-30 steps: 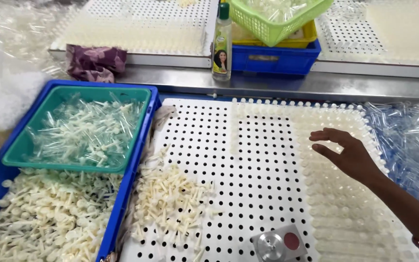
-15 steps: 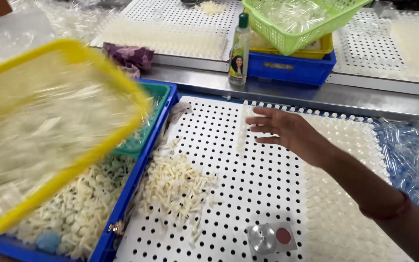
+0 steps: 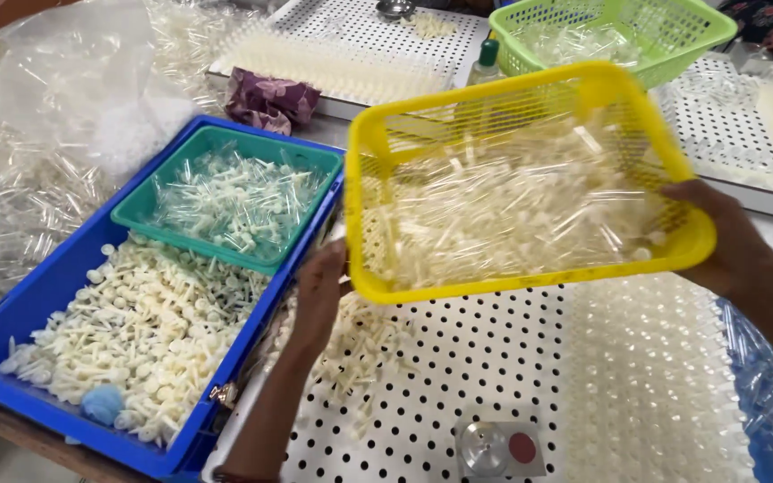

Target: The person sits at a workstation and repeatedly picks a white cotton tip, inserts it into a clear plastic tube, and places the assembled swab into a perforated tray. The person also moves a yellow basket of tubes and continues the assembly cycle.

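A crowded assembly tabletop, covered by a white perforated board (image 3: 494, 376) whose right portion is already filled with rows of clear tubes (image 3: 655, 385); loose plastic wrap lies at the far left. Both hands carry a yellow mesh basket (image 3: 521, 179) of clear and white plastic pieces, held in the air above the board and tilted down toward the person. The left hand (image 3: 319, 300) has its grip closed on the basket's near left corner; the right hand (image 3: 717, 233) has its grip closed around the right rim. Below the left hand lies a small heap of white pieces (image 3: 360, 344). To the left stands a blue crate (image 3: 38, 304) of white plungers, with a teal tray (image 3: 136, 215) resting inside it. The step in hand appears to be carrying and tipping; further tilting would call for a steady hold at both ends, so that pieces land on the board and not in the crate.
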